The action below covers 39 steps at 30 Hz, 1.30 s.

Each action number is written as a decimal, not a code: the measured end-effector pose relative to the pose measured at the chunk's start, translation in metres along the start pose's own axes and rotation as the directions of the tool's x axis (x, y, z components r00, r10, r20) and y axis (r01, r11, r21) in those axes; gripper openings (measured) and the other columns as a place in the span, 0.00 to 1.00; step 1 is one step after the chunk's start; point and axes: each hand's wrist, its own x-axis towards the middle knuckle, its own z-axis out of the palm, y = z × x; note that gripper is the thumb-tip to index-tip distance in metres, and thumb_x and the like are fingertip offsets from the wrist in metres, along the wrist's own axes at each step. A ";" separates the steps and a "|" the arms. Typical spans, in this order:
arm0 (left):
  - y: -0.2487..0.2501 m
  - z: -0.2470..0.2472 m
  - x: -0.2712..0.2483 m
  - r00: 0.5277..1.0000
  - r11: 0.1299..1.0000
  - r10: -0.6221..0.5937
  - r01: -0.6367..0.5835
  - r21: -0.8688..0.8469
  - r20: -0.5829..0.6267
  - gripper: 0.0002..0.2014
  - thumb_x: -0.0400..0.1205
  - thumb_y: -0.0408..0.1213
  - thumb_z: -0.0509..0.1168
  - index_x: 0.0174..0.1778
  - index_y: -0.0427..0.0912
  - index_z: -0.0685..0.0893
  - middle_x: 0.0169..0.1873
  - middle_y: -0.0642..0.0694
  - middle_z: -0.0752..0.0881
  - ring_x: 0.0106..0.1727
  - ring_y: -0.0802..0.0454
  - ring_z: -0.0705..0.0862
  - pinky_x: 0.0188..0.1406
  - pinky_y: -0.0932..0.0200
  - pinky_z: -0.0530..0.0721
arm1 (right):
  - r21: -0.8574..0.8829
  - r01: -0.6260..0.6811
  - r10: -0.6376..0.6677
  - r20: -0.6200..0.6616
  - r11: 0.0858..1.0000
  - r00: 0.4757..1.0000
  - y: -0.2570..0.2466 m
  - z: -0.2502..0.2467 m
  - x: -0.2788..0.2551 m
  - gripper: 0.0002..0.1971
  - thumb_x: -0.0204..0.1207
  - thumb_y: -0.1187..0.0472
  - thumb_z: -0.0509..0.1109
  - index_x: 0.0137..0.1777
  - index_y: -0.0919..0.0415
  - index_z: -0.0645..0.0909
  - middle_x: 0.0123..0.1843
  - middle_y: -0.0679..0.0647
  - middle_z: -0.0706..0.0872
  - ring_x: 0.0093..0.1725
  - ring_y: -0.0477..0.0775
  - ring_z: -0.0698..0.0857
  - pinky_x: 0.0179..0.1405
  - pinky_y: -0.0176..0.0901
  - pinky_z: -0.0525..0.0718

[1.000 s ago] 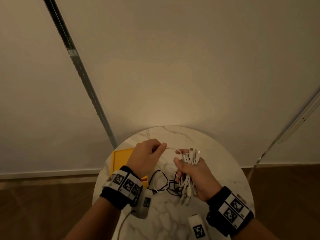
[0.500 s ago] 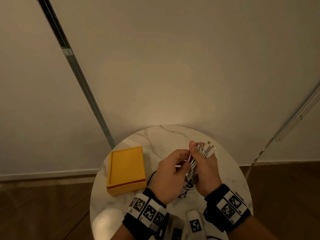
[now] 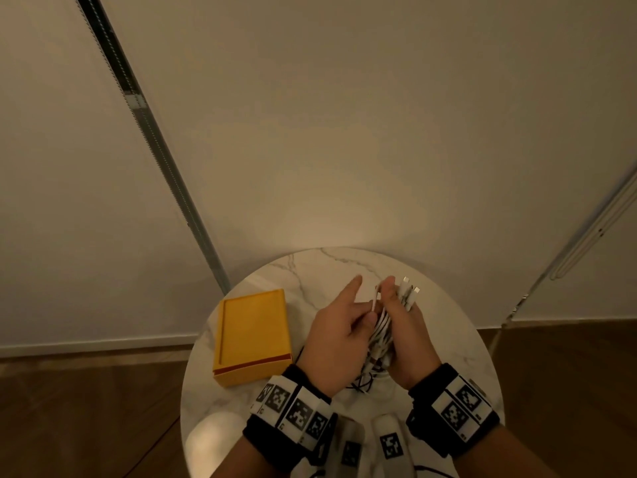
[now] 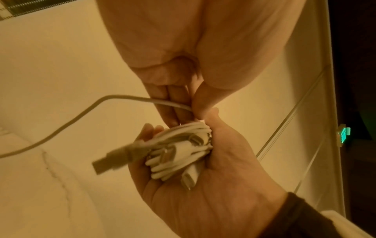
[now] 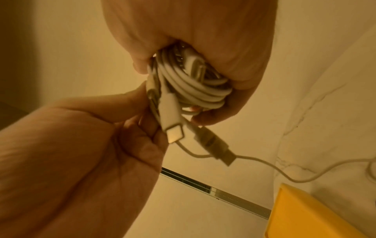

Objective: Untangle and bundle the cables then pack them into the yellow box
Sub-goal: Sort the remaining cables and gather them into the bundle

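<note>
My right hand (image 3: 400, 307) grips a coiled bundle of white cables (image 3: 382, 327) above the round marble table (image 3: 458, 339); several plugs (image 3: 410, 289) stick out past its fingers. Pressed against the bundle from the left, my left hand (image 3: 367, 310) pinches one loose white strand (image 4: 142, 100), with its index finger pointing forward. In the right wrist view the coil (image 5: 195, 87) sits in the right palm, with a USB-C plug (image 5: 173, 128) and a blurred USB plug (image 5: 219, 148) hanging free. The yellow box (image 3: 253, 336) lies shut on the table's left side.
Thin black cables (image 3: 362, 386) lie on the table beneath the hands. The table stands against a pale wall, with wooden floor on both sides. White devices (image 3: 389, 439) with markers hang at the wrists near the table's front edge.
My left hand has moved from over the yellow box, where it held a strand stretched out, right up against the bundle. The box has come into full view.
</note>
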 end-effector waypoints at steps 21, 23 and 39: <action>-0.004 0.012 -0.002 0.983 0.960 0.183 -0.181 0.214 0.014 0.09 0.84 0.27 0.63 0.46 0.36 0.90 0.44 0.46 0.86 0.45 0.58 0.83 0.46 0.62 0.83 | 0.071 -0.108 0.096 0.160 0.992 0.983 -0.007 -0.015 0.007 0.30 0.60 0.54 0.88 0.59 0.58 0.78 0.37 0.57 0.84 0.33 0.54 0.87 0.29 0.46 0.87; -0.007 0.010 -0.002 0.983 0.955 0.181 -0.179 0.236 0.016 0.10 0.83 0.25 0.62 0.42 0.36 0.88 0.38 0.46 0.85 0.40 0.55 0.81 0.41 0.57 0.82 | 0.122 -0.152 0.131 0.164 0.981 0.978 -0.004 -0.015 0.008 0.32 0.58 0.53 0.89 0.59 0.57 0.78 0.39 0.58 0.84 0.33 0.54 0.87 0.29 0.47 0.87; -0.024 -0.003 -0.009 0.938 0.935 0.074 0.053 0.350 -0.340 0.11 0.85 0.51 0.63 0.43 0.51 0.84 0.29 0.55 0.77 0.34 0.60 0.76 0.34 0.60 0.71 | 0.077 0.025 -0.022 -0.045 0.997 0.999 -0.002 -0.013 0.011 0.17 0.75 0.81 0.58 0.56 0.62 0.76 0.38 0.59 0.80 0.34 0.57 0.81 0.35 0.50 0.84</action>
